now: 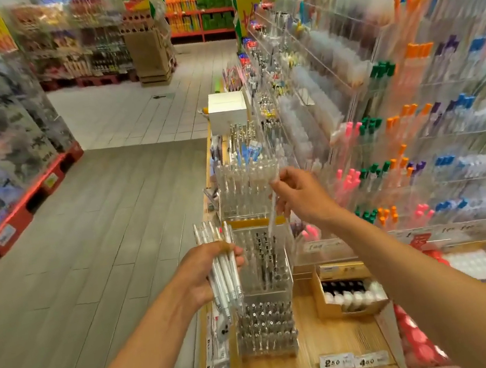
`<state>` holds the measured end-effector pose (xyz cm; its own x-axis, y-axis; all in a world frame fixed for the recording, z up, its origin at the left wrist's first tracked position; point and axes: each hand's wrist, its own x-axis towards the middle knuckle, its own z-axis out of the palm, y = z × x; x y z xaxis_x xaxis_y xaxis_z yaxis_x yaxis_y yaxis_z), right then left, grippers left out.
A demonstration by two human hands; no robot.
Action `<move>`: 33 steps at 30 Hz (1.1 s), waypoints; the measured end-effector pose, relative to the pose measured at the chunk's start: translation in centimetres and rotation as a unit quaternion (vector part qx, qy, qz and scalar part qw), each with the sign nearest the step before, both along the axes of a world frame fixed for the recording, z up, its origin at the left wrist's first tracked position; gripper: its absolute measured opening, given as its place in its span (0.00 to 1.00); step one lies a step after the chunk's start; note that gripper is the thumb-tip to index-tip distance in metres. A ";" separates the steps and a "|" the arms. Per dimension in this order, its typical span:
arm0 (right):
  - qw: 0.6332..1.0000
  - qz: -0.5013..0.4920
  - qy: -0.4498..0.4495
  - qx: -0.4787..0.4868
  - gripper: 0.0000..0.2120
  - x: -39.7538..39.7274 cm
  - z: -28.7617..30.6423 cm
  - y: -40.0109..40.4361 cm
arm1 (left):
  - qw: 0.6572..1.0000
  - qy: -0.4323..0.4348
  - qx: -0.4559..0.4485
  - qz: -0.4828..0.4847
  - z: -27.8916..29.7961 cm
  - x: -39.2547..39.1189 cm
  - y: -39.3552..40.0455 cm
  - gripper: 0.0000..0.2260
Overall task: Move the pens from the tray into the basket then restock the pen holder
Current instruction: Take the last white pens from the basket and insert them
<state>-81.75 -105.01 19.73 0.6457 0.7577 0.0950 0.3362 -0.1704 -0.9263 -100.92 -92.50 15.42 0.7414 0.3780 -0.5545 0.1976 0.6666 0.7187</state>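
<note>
Clutched in the left hand (204,271) is a bundle of white pens (224,268), fingers curled round the middle of it, thumb across the front, tips pointing up and away. That forearm reaches in from the lower left. Just right of the bundle stands the clear acrylic pen holder (265,287), stepped in tiers on a wooden counter (323,348); its lower rows are already full of pens. Two price tags (353,361) lie on the counter nearer the person than the holder. Further right sits an open cardboard box (346,291) of small bottles. Beyond and above the bundle, the right hand (303,196) pinches a single white pen (272,211) near its top end, wrist bent down, the pen's lower tip hanging over the holder's upper tier. Behind that hand rise blurred racks of coloured pens (406,165).
</note>
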 end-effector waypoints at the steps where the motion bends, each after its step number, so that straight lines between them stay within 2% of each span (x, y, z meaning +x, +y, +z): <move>1: 1.000 0.004 -0.016 0.015 0.03 0.1 0.6 0.9 | 1.000 0.003 -0.002 0.005 -0.1 0.2 0.4 0.09; 5: 0.994 0.023 -0.088 0.064 0.10 -0.8 2.9 3.9 | 1.000 0.029 0.011 -0.003 -0.3 0.4 1.5 0.05; 7: 0.987 0.026 -0.145 0.066 0.07 -1.3 3.6 5.3 | 0.999 0.031 0.004 -0.009 -0.2 0.5 2.1 0.05; 10: 0.967 0.030 -0.253 0.022 0.07 -1.6 4.0 6.9 | 0.999 0.027 -0.005 -0.019 0.0 0.4 2.7 0.05; 13: 0.947 0.030 -0.319 -0.026 0.08 -1.5 3.6 8.0 | 0.999 0.027 -0.002 -0.024 0.0 0.2 3.4 0.05; 17: 0.937 0.025 -0.340 -0.072 0.06 -0.9 2.4 8.4 | 0.999 0.024 0.003 -0.032 0.3 0.1 4.1 0.05; 19: 0.932 0.032 -0.351 -0.084 0.08 -0.9 2.1 8.7 | 0.999 0.020 0.002 -0.036 0.3 0.1 4.3 0.05; 25: 0.900 0.027 -0.411 -0.145 0.06 -0.9 2.2 9.8 | 0.999 0.018 -0.001 -0.041 0.8 0.0 5.0 0.06; 30: 0.873 0.020 -0.457 -0.171 0.08 -0.9 2.8 10.2 | 0.999 0.024 0.024 -0.041 1.0 0.0 6.0 0.05; 33: 0.869 0.008 -0.459 -0.185 0.11 -1.2 3.2 10.0 | 0.998 0.010 0.032 -0.044 1.2 0.1 6.5 0.05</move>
